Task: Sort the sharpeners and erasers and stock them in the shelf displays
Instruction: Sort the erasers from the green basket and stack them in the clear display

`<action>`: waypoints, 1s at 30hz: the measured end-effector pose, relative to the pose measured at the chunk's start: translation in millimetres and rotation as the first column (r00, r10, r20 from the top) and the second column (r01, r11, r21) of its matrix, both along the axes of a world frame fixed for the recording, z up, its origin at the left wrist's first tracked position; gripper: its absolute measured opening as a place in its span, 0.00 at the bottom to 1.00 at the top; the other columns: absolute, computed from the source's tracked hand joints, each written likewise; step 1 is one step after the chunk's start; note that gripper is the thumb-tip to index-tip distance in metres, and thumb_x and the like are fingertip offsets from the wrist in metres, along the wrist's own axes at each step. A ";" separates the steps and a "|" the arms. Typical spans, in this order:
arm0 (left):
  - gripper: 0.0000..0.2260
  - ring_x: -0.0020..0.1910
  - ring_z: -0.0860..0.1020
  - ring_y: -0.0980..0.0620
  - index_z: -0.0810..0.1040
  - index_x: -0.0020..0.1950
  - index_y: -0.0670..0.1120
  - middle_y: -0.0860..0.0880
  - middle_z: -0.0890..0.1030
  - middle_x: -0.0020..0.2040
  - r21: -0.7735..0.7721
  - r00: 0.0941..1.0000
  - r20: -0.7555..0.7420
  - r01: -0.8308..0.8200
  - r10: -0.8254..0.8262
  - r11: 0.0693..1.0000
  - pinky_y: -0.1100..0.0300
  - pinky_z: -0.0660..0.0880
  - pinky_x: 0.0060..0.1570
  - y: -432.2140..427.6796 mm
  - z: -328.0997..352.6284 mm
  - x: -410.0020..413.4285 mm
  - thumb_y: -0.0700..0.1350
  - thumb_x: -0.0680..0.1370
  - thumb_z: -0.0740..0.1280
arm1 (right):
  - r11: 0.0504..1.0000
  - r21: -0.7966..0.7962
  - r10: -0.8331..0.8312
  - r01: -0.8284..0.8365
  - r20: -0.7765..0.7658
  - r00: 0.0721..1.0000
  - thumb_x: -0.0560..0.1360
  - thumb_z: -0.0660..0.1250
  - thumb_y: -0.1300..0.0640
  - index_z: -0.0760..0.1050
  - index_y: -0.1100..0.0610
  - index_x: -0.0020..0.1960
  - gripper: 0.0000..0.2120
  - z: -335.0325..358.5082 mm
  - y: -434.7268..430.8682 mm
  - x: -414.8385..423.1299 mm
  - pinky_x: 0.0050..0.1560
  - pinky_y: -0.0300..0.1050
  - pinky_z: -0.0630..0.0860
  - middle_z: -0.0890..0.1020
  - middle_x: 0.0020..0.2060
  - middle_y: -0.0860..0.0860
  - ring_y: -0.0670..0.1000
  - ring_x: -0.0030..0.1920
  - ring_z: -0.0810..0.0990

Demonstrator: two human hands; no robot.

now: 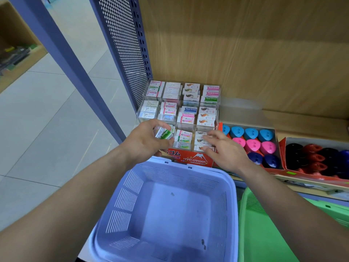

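A clear tiered eraser display [215, 118] with a red "Hard Eraser" front stands on the wooden shelf, its compartments filled with wrapped erasers. My left hand [145, 140] grips a green-sleeved eraser [164, 133] over the front left compartment. My right hand [224, 150] reaches with spread fingers to the erasers in the front right compartment [202, 140], fingertips touching them. To the right, a red tray [276, 148] holds blue, pink and navy sharpeners. Another tray [283, 146] holds black and red sharpeners.
A pale blue basket [231, 186] sits just below the shelf edge, with only small specks inside. A green basket [264, 233] lies to its right. A perforated blue shelf panel [124, 53] and a blue post [75, 72] stand left; tiled floor beyond.
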State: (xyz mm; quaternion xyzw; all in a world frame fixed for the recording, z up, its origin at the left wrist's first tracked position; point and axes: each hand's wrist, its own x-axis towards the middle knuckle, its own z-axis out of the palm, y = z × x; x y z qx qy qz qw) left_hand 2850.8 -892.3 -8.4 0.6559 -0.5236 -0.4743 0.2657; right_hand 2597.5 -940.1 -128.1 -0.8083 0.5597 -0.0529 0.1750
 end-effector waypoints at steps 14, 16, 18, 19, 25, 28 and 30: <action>0.15 0.51 0.83 0.46 0.77 0.54 0.48 0.44 0.74 0.69 0.070 0.996 -0.092 -0.008 0.014 0.998 0.59 0.81 0.37 -2.1 -2.3 -5.1 0.36 0.72 0.77 | 0.995 0.093 -0.022 0.018 0.044 0.999 0.81 0.63 0.44 0.73 0.49 0.73 0.22 19.7 2.1 1.0 0.60 0.50 0.77 0.74 0.69 0.46 0.49 0.64 0.76; 0.15 0.52 0.82 0.47 0.78 0.51 0.50 0.40 0.73 0.70 0.040 0.999 -0.044 0.025 -0.023 0.999 0.60 0.80 0.37 -1.1 -1.6 -9.1 0.37 0.71 0.78 | 0.997 0.065 -0.050 0.040 0.152 0.987 0.81 0.65 0.47 0.76 0.49 0.70 0.18 34.8 10.2 5.7 0.51 0.45 0.77 0.79 0.63 0.45 0.43 0.51 0.79; 0.16 0.58 0.80 0.46 0.79 0.49 0.52 0.40 0.75 0.69 0.010 0.999 -0.014 0.049 -0.049 0.999 0.58 0.82 0.42 -0.8 -2.0 -12.0 0.37 0.70 0.80 | 0.994 0.087 -0.099 0.071 0.390 0.915 0.80 0.67 0.50 0.80 0.48 0.64 0.13 51.2 20.5 16.6 0.44 0.38 0.73 0.82 0.55 0.41 0.39 0.41 0.78; 0.17 0.58 0.80 0.48 0.79 0.49 0.53 0.42 0.77 0.66 -0.002 0.998 -0.009 0.057 -0.057 0.998 0.57 0.82 0.44 -0.3 -1.8 -13.1 0.37 0.69 0.80 | 0.988 0.135 -0.132 0.071 0.520 0.844 0.80 0.67 0.51 0.81 0.47 0.61 0.11 60.1 25.1 23.4 0.43 0.36 0.73 0.84 0.51 0.41 0.39 0.40 0.79; 0.19 0.39 0.73 0.64 0.79 0.54 0.47 0.53 0.73 0.42 -0.065 0.995 0.013 0.103 -0.102 0.993 0.74 0.68 0.32 3.0 3.5 -19.6 0.39 0.68 0.81 | 0.913 0.403 -0.320 -0.058 0.799 0.509 0.77 0.72 0.60 0.80 0.57 0.60 0.11 95.2 37.6 50.5 0.37 0.42 0.77 0.83 0.39 0.53 0.48 0.33 0.80; 0.19 0.46 0.78 0.58 0.79 0.53 0.49 0.52 0.77 0.46 -0.067 0.992 -0.004 0.122 -0.123 0.990 0.66 0.77 0.47 4.5 5.3 -19.7 0.39 0.68 0.81 | 0.893 0.445 -0.364 -0.066 0.801 0.476 0.77 0.71 0.65 0.81 0.56 0.58 0.11 94.2 35.8 47.7 0.38 0.45 0.77 0.80 0.37 0.52 0.49 0.33 0.79; 0.17 0.44 0.83 0.51 0.79 0.53 0.47 0.48 0.78 0.52 -0.034 0.991 -0.072 0.109 -0.111 0.993 0.54 0.83 0.45 6.1 7.2 -19.1 0.36 0.69 0.80 | 0.890 0.449 -0.364 -0.076 0.802 0.473 0.77 0.68 0.67 0.81 0.53 0.58 0.14 92.0 35.4 42.5 0.38 0.45 0.76 0.79 0.35 0.51 0.49 0.33 0.78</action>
